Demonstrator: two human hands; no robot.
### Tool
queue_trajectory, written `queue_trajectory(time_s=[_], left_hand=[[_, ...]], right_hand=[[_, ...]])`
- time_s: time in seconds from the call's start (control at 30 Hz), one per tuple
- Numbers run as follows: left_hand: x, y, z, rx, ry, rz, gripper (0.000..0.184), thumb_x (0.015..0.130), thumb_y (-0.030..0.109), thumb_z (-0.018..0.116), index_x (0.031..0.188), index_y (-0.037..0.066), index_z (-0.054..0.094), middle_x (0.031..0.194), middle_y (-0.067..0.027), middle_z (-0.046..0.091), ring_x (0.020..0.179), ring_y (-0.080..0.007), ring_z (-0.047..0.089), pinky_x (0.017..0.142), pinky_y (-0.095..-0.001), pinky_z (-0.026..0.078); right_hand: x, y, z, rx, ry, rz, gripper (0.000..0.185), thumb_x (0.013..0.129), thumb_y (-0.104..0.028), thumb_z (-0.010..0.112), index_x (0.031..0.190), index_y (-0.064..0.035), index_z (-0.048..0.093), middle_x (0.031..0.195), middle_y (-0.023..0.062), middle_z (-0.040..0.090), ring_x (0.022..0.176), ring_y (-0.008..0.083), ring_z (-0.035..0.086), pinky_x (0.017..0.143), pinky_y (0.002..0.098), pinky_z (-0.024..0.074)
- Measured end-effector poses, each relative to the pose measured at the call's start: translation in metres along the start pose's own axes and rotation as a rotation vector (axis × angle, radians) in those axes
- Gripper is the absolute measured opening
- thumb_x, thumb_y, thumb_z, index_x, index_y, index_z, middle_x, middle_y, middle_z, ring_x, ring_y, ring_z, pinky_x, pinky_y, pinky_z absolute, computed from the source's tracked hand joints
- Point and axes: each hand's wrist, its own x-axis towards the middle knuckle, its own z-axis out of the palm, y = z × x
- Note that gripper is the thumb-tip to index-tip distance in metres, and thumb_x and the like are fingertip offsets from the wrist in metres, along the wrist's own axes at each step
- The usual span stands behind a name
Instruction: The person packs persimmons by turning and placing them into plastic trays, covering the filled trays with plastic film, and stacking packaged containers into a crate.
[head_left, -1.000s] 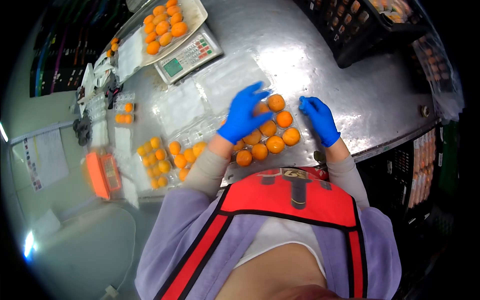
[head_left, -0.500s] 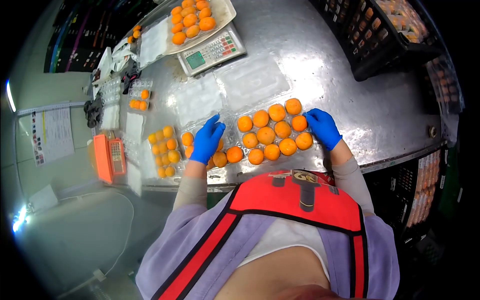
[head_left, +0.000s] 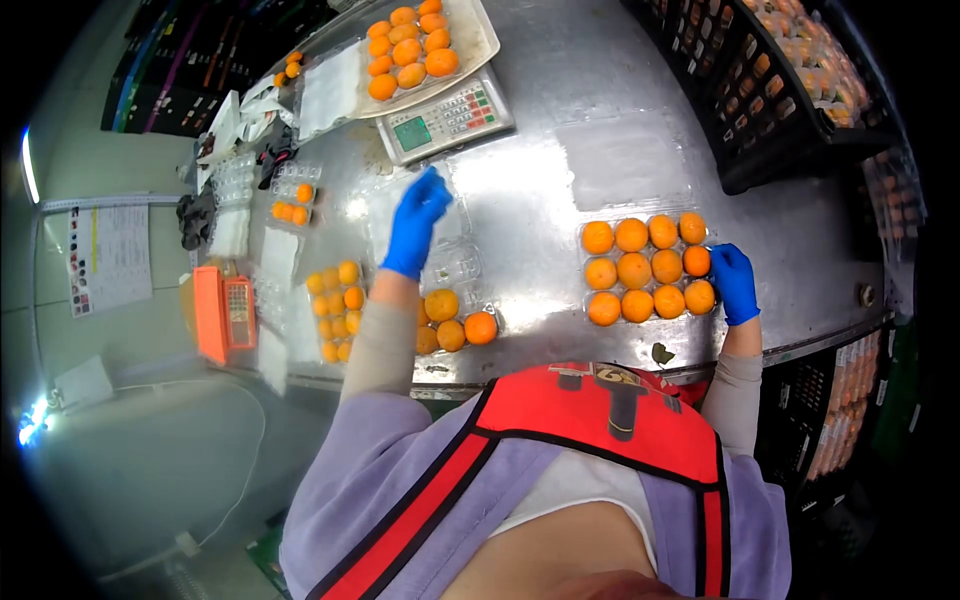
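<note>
A clear plastic clamshell full of oranges lies open on the metal table, its flat lid folded out behind it. My right hand, in a blue glove, grips its right edge. My left hand, also gloved in blue, reaches forward over the lid of a second clamshell; its fingers are extended, and I see nothing held in them. That clamshell holds several oranges in its front part, with bare cups behind them. My left forearm hides its left side.
A digital scale at the back carries a tray of oranges. Left stand a smaller orange-filled pack and an orange scale. A black crate stands back right. A leaf lies near the front edge.
The full clamshell has slid right with my right hand on its edge, away from the second clamshell. My left hand has moved forward from the oranges to over the second lid.
</note>
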Motion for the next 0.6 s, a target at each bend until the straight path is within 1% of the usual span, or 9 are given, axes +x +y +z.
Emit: queue_trajectory(time_s=[0.07, 0.1, 0.2, 0.27, 0.37, 0.43, 0.5, 0.53, 0.6], left_hand=[[0.028, 0.019, -0.003, -0.222, 0.156, -0.056, 0.047, 0.086, 0.024, 0.061, 0.126, 0.004, 0.048, 0.109, -0.0069, 0.059, 0.092, -0.0170, 0.059, 0.077, -0.0250, 0.047], [0.044, 0.020, -0.010, -0.341, 0.215, -0.053, 0.038, 0.087, 0.025, 0.060, 0.118, 0.005, 0.052, 0.105, -0.0058, 0.060, 0.088, -0.0173, 0.060, 0.073, -0.0249, 0.048], [0.084, 0.026, -0.028, -0.488, 0.238, -0.073, 0.031, 0.089, 0.026, 0.056, 0.112, 0.005, 0.053, 0.106, -0.0077, 0.060, 0.090, -0.0193, 0.060, 0.073, -0.0256, 0.049], [0.105, 0.030, -0.036, -0.579, 0.327, -0.027, 0.038, 0.095, 0.026, 0.043, 0.123, 0.000, 0.045, 0.122, -0.0177, 0.052, 0.114, -0.0299, 0.050, 0.092, -0.0361, 0.045], [0.134, 0.035, -0.049, -0.728, 0.318, -0.072, 0.042, 0.096, 0.028, 0.041, 0.126, -0.001, 0.040, 0.128, -0.0192, 0.047, 0.118, -0.0313, 0.046, 0.095, -0.0386, 0.043], [0.144, 0.040, -0.053, -0.691, 0.279, -0.103, 0.046, 0.095, 0.029, 0.042, 0.129, -0.002, 0.036, 0.133, -0.0195, 0.043, 0.118, -0.0315, 0.046, 0.097, -0.0385, 0.041], [0.150, 0.042, -0.058, -0.742, 0.273, -0.183, 0.039, 0.091, 0.030, 0.050, 0.119, 0.003, 0.046, 0.119, -0.0165, 0.054, 0.107, -0.0315, 0.055, 0.088, -0.0422, 0.048], [0.150, 0.044, -0.059, -0.742, 0.275, -0.184, 0.039, 0.091, 0.030, 0.050, 0.119, 0.003, 0.046, 0.119, -0.0165, 0.054, 0.107, -0.0315, 0.055, 0.088, -0.0422, 0.048], [0.151, 0.052, -0.060, -0.762, 0.342, -0.298, 0.037, 0.089, 0.031, 0.053, 0.113, 0.003, 0.049, 0.113, -0.0156, 0.056, 0.104, -0.0314, 0.055, 0.087, -0.0453, 0.047]], right_hand=[[0.000, 0.009, 0.001, 0.056, 0.036, 0.002, 0.016, 0.088, -0.014, 0.054, 0.091, -0.0005, 0.061, 0.080, 0.0024, 0.060, 0.069, 0.0097, 0.052, 0.063, 0.0246, 0.0444], [-0.001, 0.012, 0.002, 0.114, 0.070, 0.003, 0.016, 0.088, -0.015, 0.054, 0.092, -0.0007, 0.060, 0.081, 0.0018, 0.060, 0.069, 0.0092, 0.051, 0.062, 0.0237, 0.0436], [-0.004, 0.015, 0.005, 0.101, 0.093, 0.006, 0.016, 0.089, -0.015, 0.054, 0.094, -0.0014, 0.060, 0.081, 0.0008, 0.059, 0.069, 0.0082, 0.050, 0.062, 0.0224, 0.0425], [-0.007, 0.010, 0.006, 0.116, 0.084, 0.019, 0.016, 0.089, -0.015, 0.054, 0.095, -0.0017, 0.060, 0.082, 0.0005, 0.059, 0.069, 0.0077, 0.050, 0.063, 0.0219, 0.0423], [-0.009, 0.007, 0.005, 0.138, 0.068, 0.016, 0.016, 0.089, -0.014, 0.054, 0.096, -0.0021, 0.061, 0.083, 0.0002, 0.059, 0.070, 0.0069, 0.050, 0.062, 0.0210, 0.0420], [-0.008, 0.008, 0.006, 0.146, 0.061, 0.003, 0.016, 0.089, -0.014, 0.053, 0.096, -0.0022, 0.061, 0.083, 0.0002, 0.060, 0.070, 0.0066, 0.050, 0.062, 0.0206, 0.0418], [-0.008, 0.009, 0.007, 0.162, 0.072, -0.002, 0.015, 0.089, -0.014, 0.054, 0.096, -0.0023, 0.061, 0.085, 0.0006, 0.060, 0.071, 0.0068, 0.050, 0.063, 0.0204, 0.0419], [-0.009, 0.009, 0.007, 0.162, 0.070, -0.001, 0.015, 0.089, -0.014, 0.054, 0.096, -0.0023, 0.061, 0.085, 0.0006, 0.060, 0.071, 0.0068, 0.050, 0.063, 0.0204, 0.0419], [-0.009, 0.008, 0.007, 0.159, 0.081, 0.009, 0.015, 0.089, -0.014, 0.054, 0.096, -0.0021, 0.061, 0.088, 0.0010, 0.061, 0.072, 0.0072, 0.051, 0.064, 0.0206, 0.0424]])
